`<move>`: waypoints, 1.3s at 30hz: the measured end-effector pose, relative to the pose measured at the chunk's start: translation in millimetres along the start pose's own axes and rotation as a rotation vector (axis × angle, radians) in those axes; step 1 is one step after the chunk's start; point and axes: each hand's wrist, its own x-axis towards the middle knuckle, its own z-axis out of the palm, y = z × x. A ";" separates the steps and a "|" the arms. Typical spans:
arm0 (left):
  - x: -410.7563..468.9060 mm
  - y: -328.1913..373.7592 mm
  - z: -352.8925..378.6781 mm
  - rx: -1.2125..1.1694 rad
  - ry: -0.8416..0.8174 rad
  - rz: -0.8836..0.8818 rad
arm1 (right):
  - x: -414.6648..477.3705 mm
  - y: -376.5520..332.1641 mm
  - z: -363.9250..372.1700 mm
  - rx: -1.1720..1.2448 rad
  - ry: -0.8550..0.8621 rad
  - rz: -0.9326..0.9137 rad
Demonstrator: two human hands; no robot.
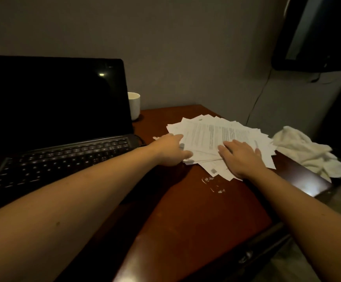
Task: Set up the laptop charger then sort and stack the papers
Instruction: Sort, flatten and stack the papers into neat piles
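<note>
both hands on the paper pile

a loose, fanned pile of white printed papers (216,135) lies at 1 o'clock on the reddish-brown wooden desk (186,220). the left hand (169,149) pinches its 9 o'clock edge, thumb on top. the right hand (241,157) lies flat on it, fingers straight. from the pile, an open black laptop (53,110) sits at 9 o'clock, a white mug (134,105) at 10 and a crumpled white cloth (308,151) at 3.
</note>
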 end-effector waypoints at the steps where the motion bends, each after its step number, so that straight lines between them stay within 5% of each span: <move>1: 2.5 4.2 4.3 0.000 -0.023 0.003 | 2.4 1.1 2.1 -0.012 0.006 0.002; 5: 14.5 22.4 14.9 -0.278 0.104 -0.053 | 7.7 1.3 5.4 -0.070 0.026 0.034; 9: 35.8 25.1 10.2 -0.851 0.317 -0.284 | 10.6 1.9 9.6 -0.095 0.046 0.053; 14: 50.0 19.1 6.9 -1.173 0.393 -0.505 | 5.7 0.2 9.1 -0.156 0.140 0.049; 18: 54.6 19.3 8.9 -1.294 0.393 -0.518 | 2.7 -1.4 6.4 -0.196 0.150 0.032; 26: 51.0 34.4 10.6 -1.250 0.022 -0.446 | -0.3 -5.2 3.5 -0.074 0.179 -0.013; 30: 48.6 34.1 12.6 -1.225 0.023 -0.400 | -2.9 -2.6 2.1 -0.154 0.151 -0.175; 35: 34.5 30.1 13.0 -1.364 0.130 -0.302 | -13.0 -8.0 -2.1 0.197 0.274 -0.276; 39: 14.1 14.5 -1.4 -1.465 0.206 -0.278 | -28.4 -15.5 -8.2 0.122 0.249 -0.407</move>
